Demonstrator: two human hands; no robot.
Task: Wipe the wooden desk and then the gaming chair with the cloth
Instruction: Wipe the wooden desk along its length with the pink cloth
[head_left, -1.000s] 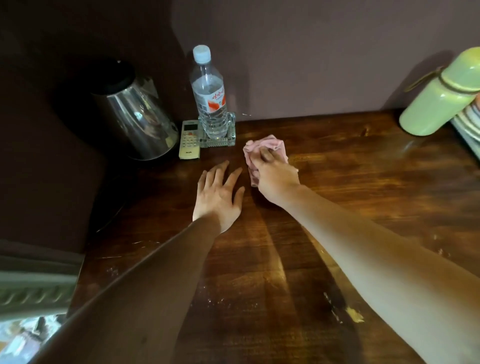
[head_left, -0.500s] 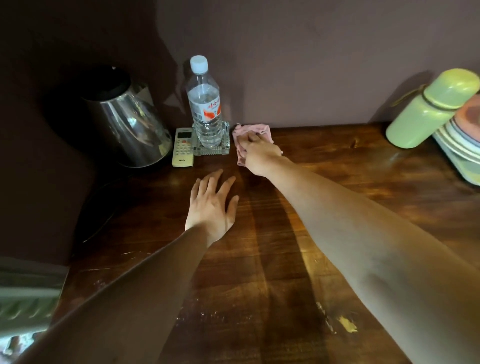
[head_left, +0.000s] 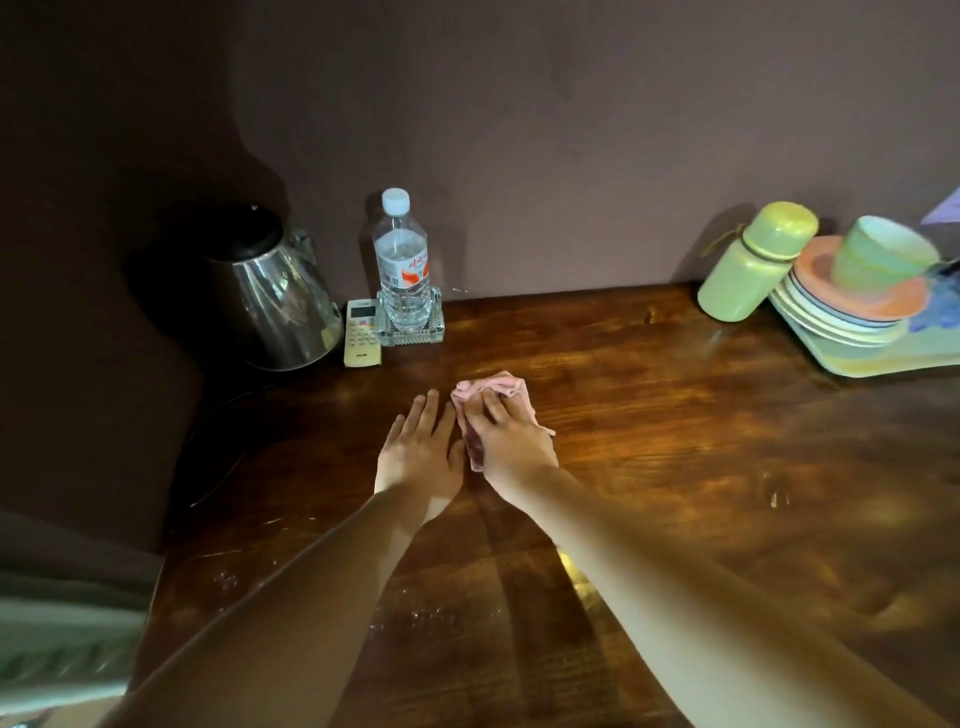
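Half the cloth (head_left: 500, 386) beneath right hand (head_left: 511, 441)

Desk (head_left: 675, 415): dark wood, varnished and glossy, with the grain showing; pale scratches and specks dull it toward the front left corner.
Cloth (head_left: 498, 387): soft pink fabric, matt and crumpled.
Kettle (head_left: 275, 312): polished metal body, mirror-bright; matt black lid.
Bottle (head_left: 402, 275): clear, smooth plastic with a white cap and a glossy printed label.
Dish (head_left: 410, 335) under the bottle: clear glass, ridged.
Remote (head_left: 362, 332): cream plastic, matt.
Flask (head_left: 748, 265): pale green, smooth, satin sheen; material unclear.
Plates (head_left: 831, 317): smooth, softly shiny.
Wall (head_left: 571, 130): matt paint, faintly rough.
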